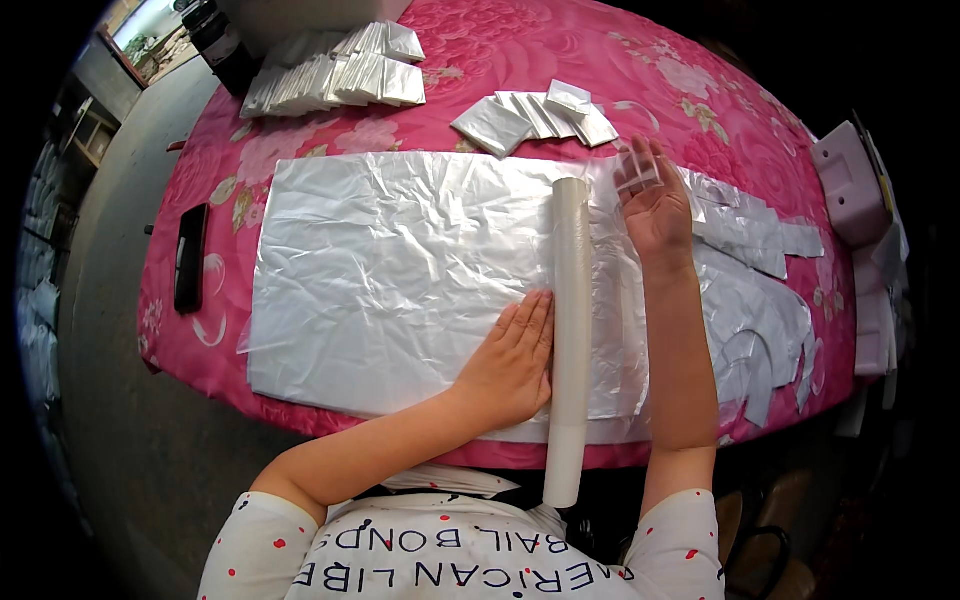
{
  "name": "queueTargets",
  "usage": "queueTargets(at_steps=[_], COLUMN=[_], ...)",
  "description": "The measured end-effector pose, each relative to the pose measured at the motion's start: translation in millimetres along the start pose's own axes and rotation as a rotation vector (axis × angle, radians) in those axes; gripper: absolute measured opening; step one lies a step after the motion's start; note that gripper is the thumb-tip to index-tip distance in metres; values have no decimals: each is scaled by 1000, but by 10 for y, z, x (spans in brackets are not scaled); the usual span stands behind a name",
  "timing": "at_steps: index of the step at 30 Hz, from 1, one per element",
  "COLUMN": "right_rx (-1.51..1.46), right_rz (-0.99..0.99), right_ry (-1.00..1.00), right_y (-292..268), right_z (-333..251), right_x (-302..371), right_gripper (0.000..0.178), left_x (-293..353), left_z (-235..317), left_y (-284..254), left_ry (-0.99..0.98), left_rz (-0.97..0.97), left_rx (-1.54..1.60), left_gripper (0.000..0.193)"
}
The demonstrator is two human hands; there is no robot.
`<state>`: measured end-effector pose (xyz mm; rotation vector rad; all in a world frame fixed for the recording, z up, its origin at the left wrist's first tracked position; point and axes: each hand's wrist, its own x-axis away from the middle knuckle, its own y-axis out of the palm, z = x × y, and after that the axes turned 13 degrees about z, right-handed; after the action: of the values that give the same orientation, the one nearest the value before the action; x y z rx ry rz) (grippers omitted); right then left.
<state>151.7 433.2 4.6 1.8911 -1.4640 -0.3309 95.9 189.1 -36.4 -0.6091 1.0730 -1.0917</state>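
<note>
A stack of thin silvery-white plastic bags [350,270] lies flat and wrinkled across the table. Over its right part rests a long whitish roll [571,300], standing lengthwise toward me, its near end jutting past the table edge. My left hand [512,365] is laid flat on the stack, fingers stretched out and pressed along the left side of the roll. Beyond the roll's right side, my right hand [655,205] is raised palm up, its bent fingers around a piece of clear plastic film [637,172]. Part of that film is hard to make out.
Folded plastic packets [540,120] lie behind the stack, with a larger pile [335,80] at the back left beside a dark jar [218,45]. A black phone [191,258] is at left. Cut plastic strips [755,300] spread at right, near a pink container [850,180].
</note>
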Motion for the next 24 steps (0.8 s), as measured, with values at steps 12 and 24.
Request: queueTargets(at_steps=[12, 24], right_rx=[942, 959], right_rz=[-812, -989], right_ry=[-408, -661], right_y=[1011, 797], right_z=[1070, 702], right_x=[1579, 1526], right_gripper=[48, 35], left_x=[64, 259], left_z=[-12, -656], left_y=[111, -462], left_ry=[94, -339], left_rz=[168, 113], left_rx=[-80, -520], left_gripper=[60, 88])
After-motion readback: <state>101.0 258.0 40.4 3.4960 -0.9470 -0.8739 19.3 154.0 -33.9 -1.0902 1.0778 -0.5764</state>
